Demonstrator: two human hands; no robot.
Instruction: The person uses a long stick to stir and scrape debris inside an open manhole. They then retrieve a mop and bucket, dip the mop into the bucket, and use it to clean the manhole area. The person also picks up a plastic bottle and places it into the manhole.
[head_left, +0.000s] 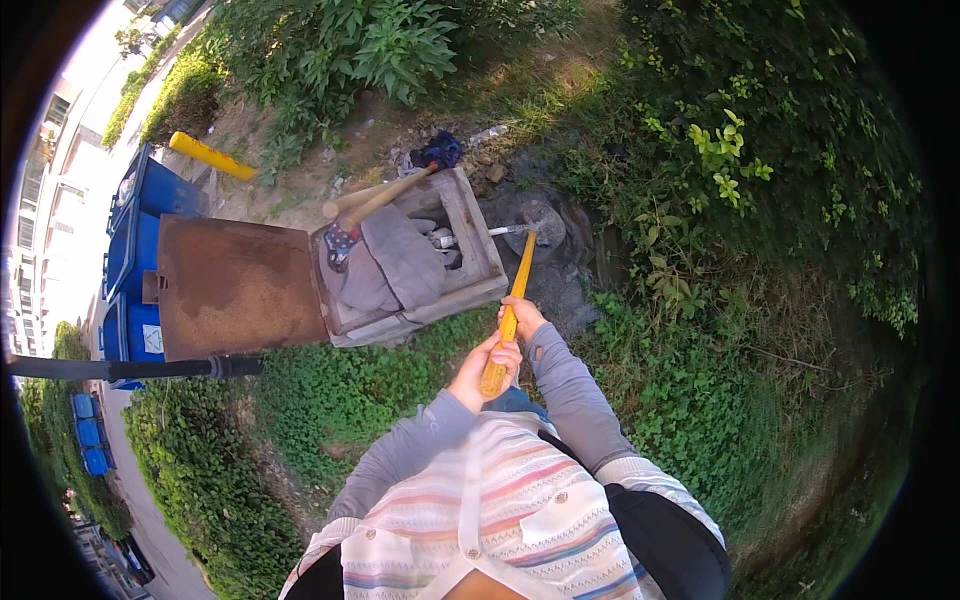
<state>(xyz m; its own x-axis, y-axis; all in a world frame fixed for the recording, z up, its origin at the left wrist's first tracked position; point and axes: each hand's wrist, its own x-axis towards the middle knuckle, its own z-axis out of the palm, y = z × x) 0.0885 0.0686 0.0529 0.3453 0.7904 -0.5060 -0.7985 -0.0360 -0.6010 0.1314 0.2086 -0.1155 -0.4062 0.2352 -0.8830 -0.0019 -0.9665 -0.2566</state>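
Both hands are closed around a long yellow handle (520, 285). My left hand (489, 367) grips it near its lower end, and my right hand (523, 319) grips it a little farther up. The handle's far end reaches a round, grey, mud-coated lump (544, 223) on dark wet ground; what tool head is there, if any, I cannot tell. A pale pipe (507, 230) runs from the open concrete box (491, 289) to that lump. Inside the box, a grey padded cloth (397, 259) covers part of some pipes and a white fitting (445, 241).
A rusty metal lid (240, 289) lies open left of the box. Wooden poles (386, 196) rest across its corner, beside dark crumpled fabric (442, 150). Blue bins (124, 277) and a yellow post (212, 156) stand at the left. Dense bushes (750, 150) grow at the right.
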